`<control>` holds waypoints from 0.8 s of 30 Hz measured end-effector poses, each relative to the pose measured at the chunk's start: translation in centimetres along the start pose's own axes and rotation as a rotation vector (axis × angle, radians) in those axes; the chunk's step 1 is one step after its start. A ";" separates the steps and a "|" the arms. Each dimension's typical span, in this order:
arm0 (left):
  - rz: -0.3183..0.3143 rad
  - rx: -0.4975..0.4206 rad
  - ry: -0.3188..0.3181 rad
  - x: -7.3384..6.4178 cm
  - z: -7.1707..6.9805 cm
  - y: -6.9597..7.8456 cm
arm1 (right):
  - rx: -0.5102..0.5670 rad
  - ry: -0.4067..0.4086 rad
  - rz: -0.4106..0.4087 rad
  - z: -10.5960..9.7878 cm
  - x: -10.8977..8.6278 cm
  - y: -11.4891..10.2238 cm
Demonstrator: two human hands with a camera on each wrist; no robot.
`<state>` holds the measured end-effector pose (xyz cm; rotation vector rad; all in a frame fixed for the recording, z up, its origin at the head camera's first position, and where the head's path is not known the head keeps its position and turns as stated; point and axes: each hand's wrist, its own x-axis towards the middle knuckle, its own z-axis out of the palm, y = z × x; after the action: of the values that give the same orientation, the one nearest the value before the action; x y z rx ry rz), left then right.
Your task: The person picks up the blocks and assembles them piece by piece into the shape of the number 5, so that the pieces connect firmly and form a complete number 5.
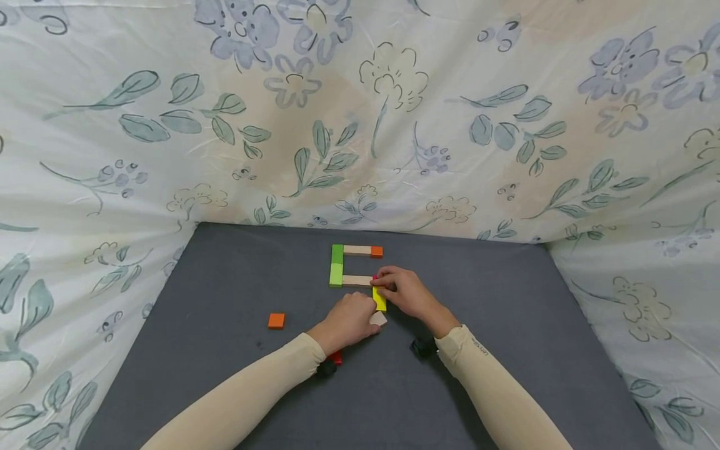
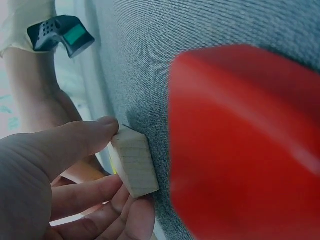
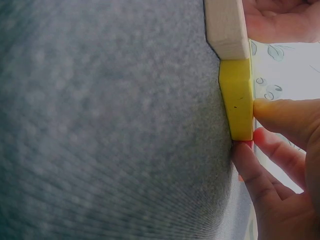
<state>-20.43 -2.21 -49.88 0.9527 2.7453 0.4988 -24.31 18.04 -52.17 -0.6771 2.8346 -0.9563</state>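
My left hand (image 1: 350, 319) pinches a small pale wooden block (image 2: 136, 162) between thumb and fingers. That block stands at the near end of a yellow block (image 3: 237, 100). The fingers of my right hand (image 1: 409, 292) rest on a red block (image 3: 243, 143) at the yellow block's far end, with the thumb touching the yellow block. Most of the red block is hidden by those fingers. From there the row meets a pale plank (image 1: 357, 280), two green blocks (image 1: 337, 254) end to end, another pale plank (image 1: 357, 250) and an orange block (image 1: 377, 252).
A loose orange block (image 1: 276, 321) lies left of the arrangement on the dark grey cloth (image 1: 236, 269). Another red block (image 2: 240, 140) lies beneath my left wrist, partly hidden in the head view. A floral curtain (image 1: 337, 112) hangs around the back and sides.
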 end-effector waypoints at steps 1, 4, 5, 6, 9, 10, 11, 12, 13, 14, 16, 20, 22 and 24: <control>0.001 -0.001 -0.001 0.0 0.0 0.0 | -0.004 0.000 0.001 0.0 0.0 0.0; 0.001 -0.008 -0.002 0.0 0.0 0.0 | -0.006 -0.001 0.002 0.0 0.0 0.1; 0.001 -0.010 -0.001 0.0 0.0 0.0 | -0.008 0.000 0.003 0.0 0.0 0.1; 0.000 -0.013 -0.001 0.0 0.0 0.0 | -0.008 0.000 0.003 0.0 0.1 0.1; 0.001 -0.011 0.000 0.0 0.0 0.0 | -0.008 0.004 -0.001 0.1 0.1 0.2; 0.000 -0.010 0.000 0.0 0.0 0.0 | -0.011 0.005 -0.003 0.1 0.1 0.2; 0.000 -0.008 0.000 0.1 0.0 -0.1 | -0.016 0.005 -0.004 0.1 0.2 0.2; -0.001 -0.007 -0.001 0.1 0.0 -0.1 | -0.020 0.006 -0.007 0.1 0.2 0.2; -0.001 -0.006 -0.003 0.1 0.0 -0.1 | -0.023 0.006 -0.009 0.1 0.2 0.2; 0.000 -0.005 -0.004 0.1 0.0 -0.1 | -0.028 0.006 -0.010 0.1 0.3 0.2; -0.003 -0.007 -0.006 0.1 -0.1 -0.1 | -0.033 0.005 -0.011 0.1 0.3 0.1; -0.007 -0.016 -0.009 0.1 -0.1 -0.2 | -0.033 0.002 -0.009 0.1 0.3 0.1; -0.012 -0.025 -0.012 0.0 -0.2 -0.1 | -0.031 -0.001 -0.007 0.1 0.3 0.1; -0.018 -0.033 -0.016 0.0 -0.2 -0.1 | -0.031 -0.004 -0.008 0.1 0.3 0.1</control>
<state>-20.57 -2.36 -49.70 0.9193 2.7204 0.5303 -24.64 17.93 -52.27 -0.6933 2.8506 -0.9128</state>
